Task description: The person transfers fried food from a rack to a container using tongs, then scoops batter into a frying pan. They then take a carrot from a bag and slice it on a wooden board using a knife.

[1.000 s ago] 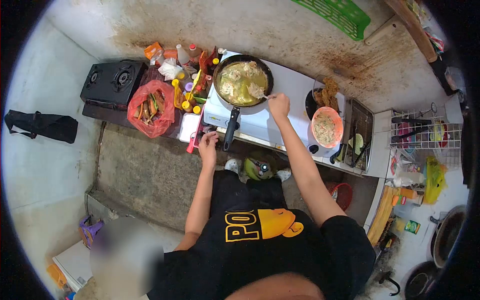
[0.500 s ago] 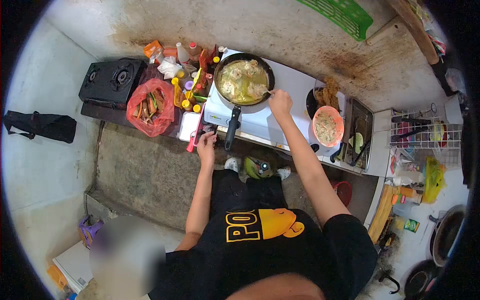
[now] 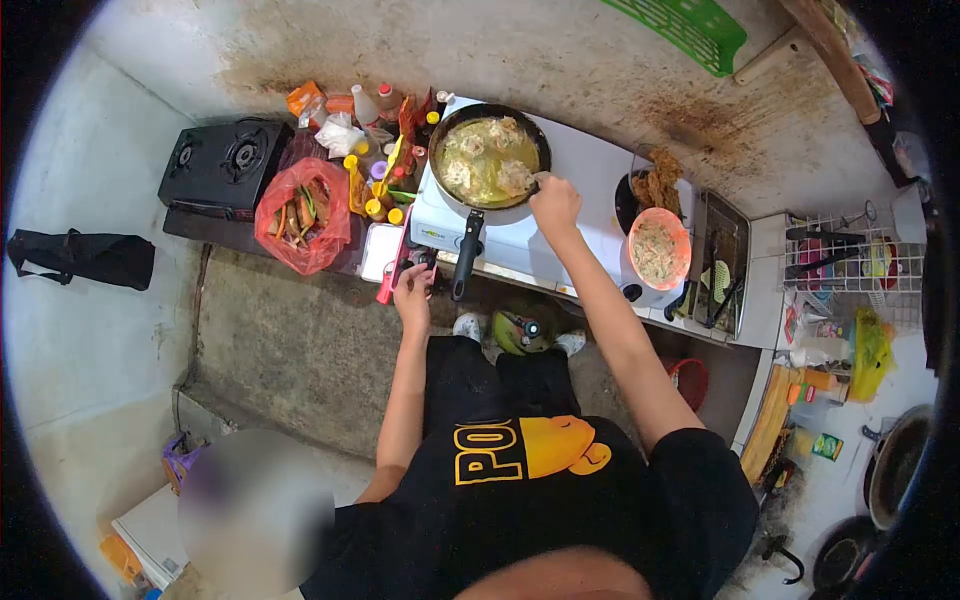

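A black frying pan point(image 3: 541, 140) on the white stove point(image 3: 580, 165) holds several pieces of battered food point(image 3: 514, 178) in yellowish oil. At the pan's right edge, my right hand point(image 3: 555, 203) is closed on a small utensil, mostly hidden by the fingers, whose tip is by the nearest piece. My left hand point(image 3: 413, 290) is beside the stove's left front corner, near a pink-red object point(image 3: 385, 288), fingers curled; whether it holds anything is unclear. The pan's black handle point(image 3: 467, 255) points toward me between my hands. An orange bowl of pale batter mix point(image 3: 657, 250) stands on the stove's right side.
Left of the stove are bottles and sauces point(image 3: 375, 209), a red plastic bag of vegetables point(image 3: 300, 215) and a black two-burner stove point(image 3: 222, 165). Brown fried food point(image 3: 660, 185) lies behind the orange bowl. A metal tray point(image 3: 741, 255) and a wire rack point(image 3: 850, 265) are at the right.
My right hand has moved slightly left and up, closer to the pan's edge. My left hand is nearly unmoved.
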Demonstrator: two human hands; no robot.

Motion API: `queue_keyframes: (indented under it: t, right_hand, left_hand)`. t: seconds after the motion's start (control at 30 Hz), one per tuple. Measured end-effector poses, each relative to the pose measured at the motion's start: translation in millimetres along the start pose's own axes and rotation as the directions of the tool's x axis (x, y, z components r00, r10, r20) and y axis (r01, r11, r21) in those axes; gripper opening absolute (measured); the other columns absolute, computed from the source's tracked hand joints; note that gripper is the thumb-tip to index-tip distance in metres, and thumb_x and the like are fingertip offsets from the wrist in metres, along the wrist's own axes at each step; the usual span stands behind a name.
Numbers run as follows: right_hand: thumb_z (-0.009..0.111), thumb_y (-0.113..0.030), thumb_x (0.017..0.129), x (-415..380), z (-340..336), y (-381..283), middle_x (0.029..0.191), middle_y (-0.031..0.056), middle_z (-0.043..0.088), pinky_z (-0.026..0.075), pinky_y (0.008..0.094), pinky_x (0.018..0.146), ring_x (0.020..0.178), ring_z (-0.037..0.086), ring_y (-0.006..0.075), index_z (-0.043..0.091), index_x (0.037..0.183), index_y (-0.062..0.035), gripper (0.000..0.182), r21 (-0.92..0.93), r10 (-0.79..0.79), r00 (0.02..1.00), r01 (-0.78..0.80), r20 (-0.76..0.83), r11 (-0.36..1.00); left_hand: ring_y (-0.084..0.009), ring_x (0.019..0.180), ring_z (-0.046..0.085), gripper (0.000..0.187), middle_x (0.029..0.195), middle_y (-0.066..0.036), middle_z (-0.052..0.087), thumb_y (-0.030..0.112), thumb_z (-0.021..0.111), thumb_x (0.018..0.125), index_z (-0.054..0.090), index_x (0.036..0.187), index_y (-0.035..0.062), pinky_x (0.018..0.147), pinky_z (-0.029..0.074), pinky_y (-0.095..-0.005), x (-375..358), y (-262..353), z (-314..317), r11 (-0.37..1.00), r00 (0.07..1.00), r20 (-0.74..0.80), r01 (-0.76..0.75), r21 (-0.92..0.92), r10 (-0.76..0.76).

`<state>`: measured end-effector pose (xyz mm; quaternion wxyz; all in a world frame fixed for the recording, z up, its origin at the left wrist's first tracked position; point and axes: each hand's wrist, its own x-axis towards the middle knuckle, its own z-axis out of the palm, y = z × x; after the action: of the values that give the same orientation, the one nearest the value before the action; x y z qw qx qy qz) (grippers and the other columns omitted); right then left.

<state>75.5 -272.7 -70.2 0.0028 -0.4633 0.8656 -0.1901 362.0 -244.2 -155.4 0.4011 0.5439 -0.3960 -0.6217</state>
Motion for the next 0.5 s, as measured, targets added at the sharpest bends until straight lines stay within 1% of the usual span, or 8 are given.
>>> queue_keyframes:
  t: [0.07, 0.1, 0.17, 0.3, 0.37, 0.4, 0.47, 0.5]
  right_hand:
    - [0.06, -0.004, 0.07, -2.4, 8.3, -1.6, 0.079, 0.0184, 0.067, 0.053, 0.0478, 0.069, 0.078, 0.067, 0.0372, 0.069, 0.08, -0.0051, 0.013, -0.12, -0.047, 0.994, 0.058, 0.098, 0.991]
    - [0.06, -0.004, 0.07, -3.5, 7.5, 0.1, 0.079, 0.0184, 0.067, 0.053, 0.0478, 0.069, 0.078, 0.067, 0.0372, 0.069, 0.08, -0.0051, 0.013, -0.122, -0.045, 0.995, 0.056, 0.093, 0.991]
    - [0.059, -0.004, 0.07, -4.7, 7.2, 0.8, 0.079, 0.0185, 0.068, 0.053, 0.0477, 0.071, 0.078, 0.067, 0.0371, 0.071, 0.083, -0.0073, 0.018, 0.021, 0.021, 0.999, -0.022, 0.033, 1.0]
    - [0.059, -0.004, 0.07, 0.7, -4.5, 3.0, 0.08, 0.0191, 0.068, 0.053, 0.0473, 0.074, 0.08, 0.066, 0.0376, 0.073, 0.09, -0.0101, 0.025, 0.05, 0.072, 0.997, -0.073, 0.031, 0.996]
    - [0.059, -0.005, 0.07, 10.7, 3.4, 15.5, 0.083, 0.0194, 0.068, 0.052, 0.0464, 0.076, 0.082, 0.066, 0.0372, 0.073, 0.096, -0.0128, 0.031, -0.053, 0.049, 0.997, -0.046, 0.056, 0.998]
    - [0.059, -0.005, 0.07, 11.2, -3.6, 16.9, 0.083, 0.0194, 0.068, 0.052, 0.0464, 0.076, 0.082, 0.066, 0.0372, 0.073, 0.096, -0.0128, 0.031, -0.051, 0.052, 0.997, -0.05, 0.048, 0.997]
    - [0.058, -0.005, 0.07, 13.6, -18.0, 19.0, 0.084, 0.0192, 0.068, 0.052, 0.0456, 0.076, 0.08, 0.066, 0.0363, 0.073, 0.096, -0.0125, 0.032, 0.043, 0.094, 0.995, -0.092, -0.037, 0.995]
    - [0.058, -0.005, 0.07, 15.7, -20.8, 22.8, 0.084, 0.0192, 0.068, 0.052, 0.0456, 0.076, 0.08, 0.066, 0.0363, 0.073, 0.096, -0.0125, 0.032, 0.049, 0.097, 0.994, -0.095, -0.041, 0.994]
  left_hand:
    - [-0.0092, 0.082, 0.059, 0.024, 0.098, -0.005, 0.067, 0.008, 0.048, 0.089, 0.062, 0.108, 0.002, 0.067, 0.043, -0.0219, 3.2, -2.5, 1.0, 1.0, 1.0, 0.011, 0.0, 0.009, -0.001]
    - [-0.009, 0.082, 0.059, 0.023, 0.098, -0.005, 0.067, 0.009, 0.049, 0.09, 0.062, 0.108, 0.0025, 0.066, 0.044, -0.0217, 4.8, -2.9, 1.2, 1.0, 1.0, 0.024, -0.004, 0.006, 0.004]
    - [-0.0088, 0.082, 0.059, 0.023, 0.097, -0.004, 0.067, 0.01, 0.049, 0.09, 0.062, 0.107, 0.0029, 0.066, 0.044, -0.0216, 7.4, -3.5, 0.7, 1.0, 0.999, 0.032, -0.014, 0.0, 0.014]
    - [-0.0091, 0.081, 0.06, 0.022, 0.095, -0.004, 0.067, 0.013, 0.052, 0.091, 0.062, 0.108, 0.0035, 0.065, 0.044, -0.0221, 1.8, 2.9, 1.0, 0.999, 1.0, -0.009, 0.013, 0.036, -0.012]
    - [-0.0092, 0.08, 0.06, 0.022, 0.094, -0.003, 0.067, 0.014, 0.053, 0.091, 0.062, 0.108, 0.0035, 0.065, 0.044, -0.0222, 1.7, 3.0, 2.0, 0.998, 1.0, -0.012, 0.011, 0.054, -0.01]
    - [-0.0093, 0.081, 0.06, 0.022, 0.094, -0.003, 0.067, 0.013, 0.052, 0.091, 0.062, 0.108, 0.0033, 0.065, 0.045, -0.0223, -0.4, 3.7, 2.1, 0.999, 1.0, -0.011, 0.029, 0.034, -0.028]
    - [-0.0093, 0.082, 0.06, 0.022, 0.094, -0.003, 0.067, 0.013, 0.052, 0.091, 0.062, 0.108, 0.0032, 0.066, 0.045, -0.0224, -1.8, 6.8, 1.4, 0.999, 0.999, -0.004, 0.037, 0.017, -0.037]
    - [-0.0094, 0.082, 0.06, 0.022, 0.095, -0.004, 0.066, 0.012, 0.052, 0.091, 0.062, 0.108, 0.0029, 0.067, 0.045, -0.0223, -3.2, 5.6, -1.0, 0.999, 0.999, -0.01, 0.037, 0.014, -0.037]
